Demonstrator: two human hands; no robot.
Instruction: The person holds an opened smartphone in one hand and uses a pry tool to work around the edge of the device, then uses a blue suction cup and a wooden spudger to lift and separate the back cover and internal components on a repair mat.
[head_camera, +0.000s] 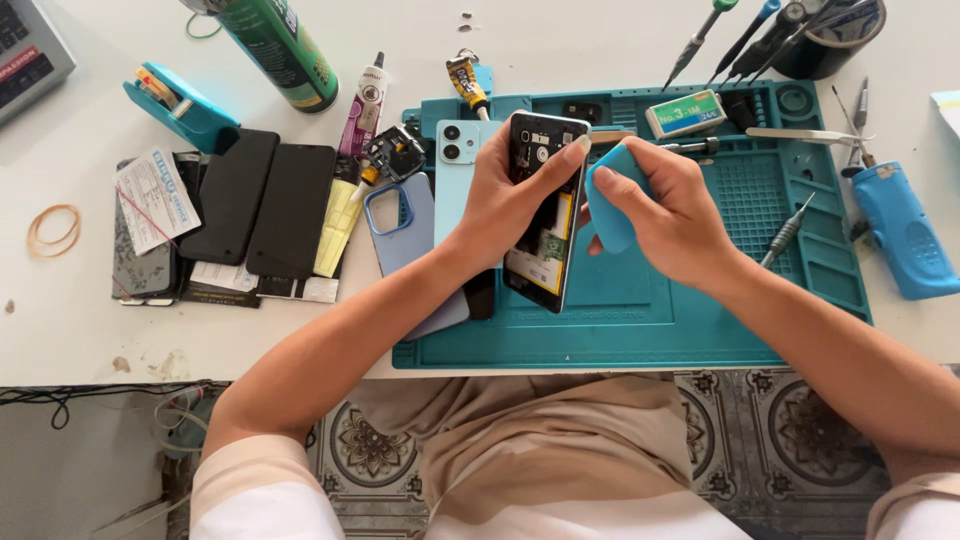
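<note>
We grip an opened phone upright in our left hand, its bare innards facing us, and our right hand pinches a blue pick against its right edge. Both hover over the teal mat, whose near part lies free. A blue back cover and a case crowd the left; a screwdriver lies right.

left hand grip closed, right hand grip curled, forearms converging
</note>
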